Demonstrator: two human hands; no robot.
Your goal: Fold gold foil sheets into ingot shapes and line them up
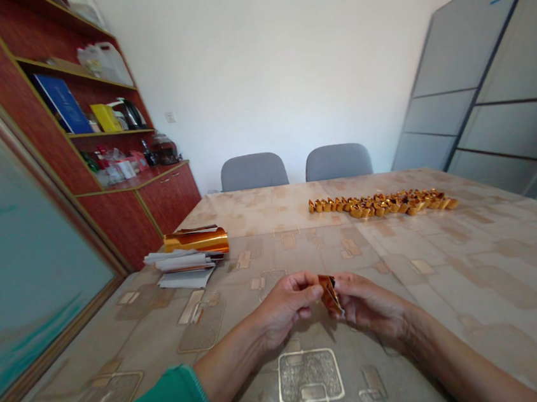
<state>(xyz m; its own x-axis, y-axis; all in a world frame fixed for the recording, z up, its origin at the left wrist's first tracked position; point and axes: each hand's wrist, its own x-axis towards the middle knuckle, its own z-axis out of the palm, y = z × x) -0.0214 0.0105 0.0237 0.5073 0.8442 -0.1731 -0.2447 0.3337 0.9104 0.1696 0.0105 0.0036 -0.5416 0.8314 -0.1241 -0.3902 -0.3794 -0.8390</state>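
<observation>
Between my two hands, a little above the table, is a small folded piece of shiny gold-orange foil paper [329, 295]. My left hand [291, 304] pinches its left edge between thumb and fingers. On the other side my right hand [368, 302] grips the right edge, its fingers partly behind the foil. The foil stands roughly upright with creases and an opening on its upper right; a pale edge shows at its bottom.
Many folded gold pieces [379, 205] lie in rows toward the back right. At the left are a curled gold foil sheet [196, 241] and a stack of whitish paper [185, 275]. The patterned tablecloth [310, 375] covers the table; two grey chairs [253, 172] stand behind it.
</observation>
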